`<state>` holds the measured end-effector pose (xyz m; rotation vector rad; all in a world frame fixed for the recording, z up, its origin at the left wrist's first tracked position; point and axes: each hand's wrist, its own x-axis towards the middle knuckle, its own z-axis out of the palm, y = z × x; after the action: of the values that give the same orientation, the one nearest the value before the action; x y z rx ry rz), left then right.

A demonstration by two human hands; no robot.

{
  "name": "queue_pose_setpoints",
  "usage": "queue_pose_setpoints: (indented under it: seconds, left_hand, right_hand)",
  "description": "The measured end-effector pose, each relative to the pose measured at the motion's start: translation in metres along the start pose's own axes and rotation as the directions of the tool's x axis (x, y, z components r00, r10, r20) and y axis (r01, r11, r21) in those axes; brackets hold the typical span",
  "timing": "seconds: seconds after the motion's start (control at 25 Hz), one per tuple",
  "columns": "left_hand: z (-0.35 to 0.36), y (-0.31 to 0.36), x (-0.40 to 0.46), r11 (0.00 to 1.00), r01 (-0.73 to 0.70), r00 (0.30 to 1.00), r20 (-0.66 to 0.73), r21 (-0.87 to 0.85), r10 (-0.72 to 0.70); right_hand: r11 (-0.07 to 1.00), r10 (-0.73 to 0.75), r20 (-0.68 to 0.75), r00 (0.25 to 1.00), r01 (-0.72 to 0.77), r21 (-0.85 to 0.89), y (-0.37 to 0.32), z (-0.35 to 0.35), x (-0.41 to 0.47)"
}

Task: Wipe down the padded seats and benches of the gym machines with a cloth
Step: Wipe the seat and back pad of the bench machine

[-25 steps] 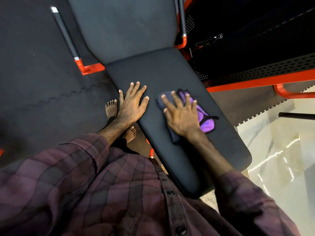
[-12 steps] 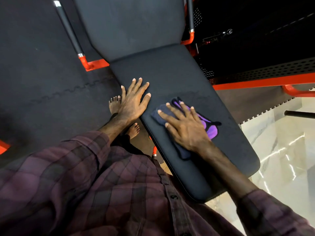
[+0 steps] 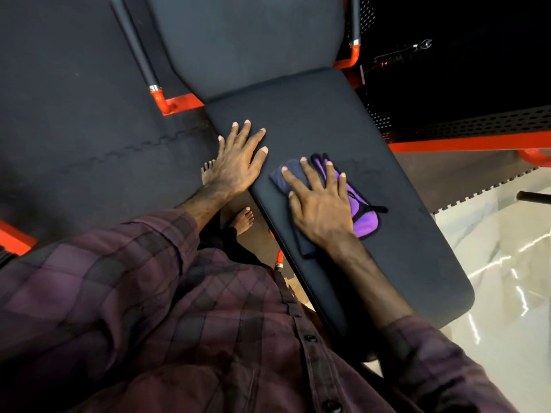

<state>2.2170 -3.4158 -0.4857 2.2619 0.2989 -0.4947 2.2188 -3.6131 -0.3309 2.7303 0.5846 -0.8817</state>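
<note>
Dim, soft overall; bright streaks of glare on the glossy floor (image 3: 504, 263); wide-angle bending at edges; slight blur.

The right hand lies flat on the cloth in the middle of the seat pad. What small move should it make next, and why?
Probably slide the cloth toward the near end of the seat pad. The right hand presses it flat at mid-pad, and faint damp marks show just beyond the cloth, while the near end looks dry. The left hand rests on the pad's edge as a brace.
</note>
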Motion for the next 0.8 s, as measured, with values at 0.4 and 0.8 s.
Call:
queue_pose_setpoints:
  seconds: [0.4,0.8]
  left_hand:
    - [0.004,0.01,0.009,0.995,0.096,0.995,0.013,0.036,-0.097]
    - [0.005,0.026,0.019,0.983,0.175,0.984,0.022,0.055,-0.177]
  right_hand:
    - [0.991,0.132,-0.065,0.989,-0.131,0.016,0.018,-0.002,0.01]
    - [0.979,0.203,-0.104,0.974,-0.201,0.037,0.063,-0.004,0.007]
